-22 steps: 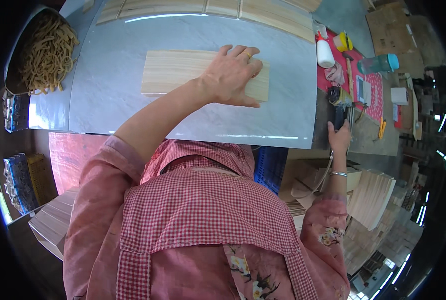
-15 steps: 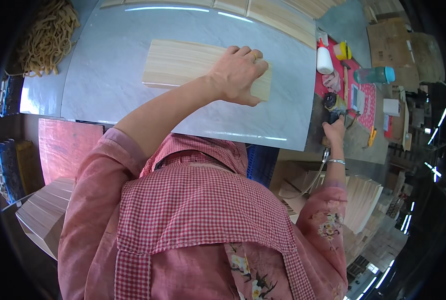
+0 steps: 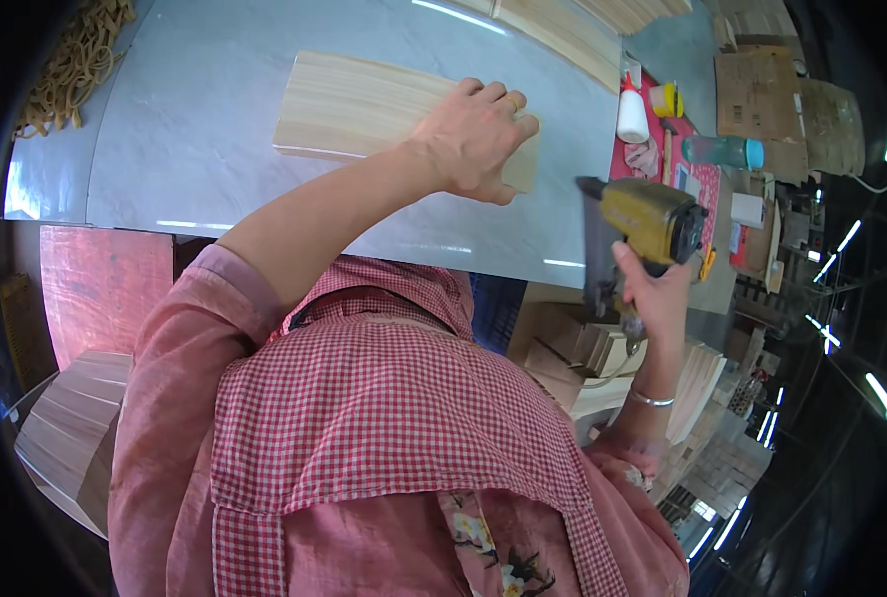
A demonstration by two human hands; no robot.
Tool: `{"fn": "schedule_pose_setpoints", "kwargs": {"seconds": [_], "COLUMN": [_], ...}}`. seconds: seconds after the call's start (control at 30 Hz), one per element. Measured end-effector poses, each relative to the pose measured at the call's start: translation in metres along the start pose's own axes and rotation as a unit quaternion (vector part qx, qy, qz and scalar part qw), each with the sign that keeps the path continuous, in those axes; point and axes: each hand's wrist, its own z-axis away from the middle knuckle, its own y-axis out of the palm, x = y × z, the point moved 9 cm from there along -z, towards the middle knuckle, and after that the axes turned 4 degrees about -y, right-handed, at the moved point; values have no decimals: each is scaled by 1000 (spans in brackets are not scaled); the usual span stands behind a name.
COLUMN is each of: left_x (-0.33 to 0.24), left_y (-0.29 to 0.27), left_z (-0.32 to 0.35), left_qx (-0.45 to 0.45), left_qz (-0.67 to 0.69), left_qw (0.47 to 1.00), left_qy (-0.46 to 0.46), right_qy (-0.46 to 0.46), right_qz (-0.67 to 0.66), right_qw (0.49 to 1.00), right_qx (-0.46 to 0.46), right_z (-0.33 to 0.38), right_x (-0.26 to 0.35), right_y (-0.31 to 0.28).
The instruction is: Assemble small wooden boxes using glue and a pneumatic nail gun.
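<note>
A pale wooden piece [image 3: 354,104], long and box-like, lies on the grey marbled tabletop [image 3: 204,109]. My left hand [image 3: 475,141] is closed over its right end, fingers across the far edge and thumb at the near edge. To the right, my right hand [image 3: 654,289] grips a yellow and black nail gun [image 3: 650,219] by its handle. The gun is raised at the table's right edge, its dark nose pointing left toward the wood but apart from it. The gun is slightly smeared by motion.
Wooden boards [image 3: 553,40] lie along the far side. Rubber bands [image 3: 80,65] are heaped at the far left. A white glue bottle [image 3: 632,114], a yellow tub [image 3: 666,99] and a teal water bottle [image 3: 722,151] stand or lie right of the table. Stacked wood pieces [image 3: 697,383] are below right.
My right hand has lifted the nail gun from the right-hand side surface and brought it up toward the table. My left hand stays on the wooden piece. The view has shifted slightly.
</note>
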Motion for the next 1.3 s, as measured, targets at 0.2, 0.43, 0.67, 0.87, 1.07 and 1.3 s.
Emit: {"fn": "schedule_pose_setpoints", "kwargs": {"seconds": [0.2,0.43,0.67,0.87,1.07,1.3], "left_x": [1,0,0,10,116,89], "left_y": [-1,-1,-2,-12,-104,-80], "left_z": [-1,-1,-2,16,105,88], "left_qx": [-5,-18,12,12,44,-2], "left_qz": [0,7,11,-38,-98,-57], "left_qw": [1000,1000,1000,999,994,998], "left_qy": [1,2,-7,17,-35,-35], "right_qy": [-150,-61,-7,-124,-41,-65], "right_qz": [-60,-38,-62,-31,-40,-24], "right_qw": [984,994,995,989,998,995], "right_qx": [76,86,74,69,23,74], "right_z": [17,22,35,25,41,34], "right_x": [26,22,18,33,26,40], "right_y": [35,41,51,48,21,40]}}
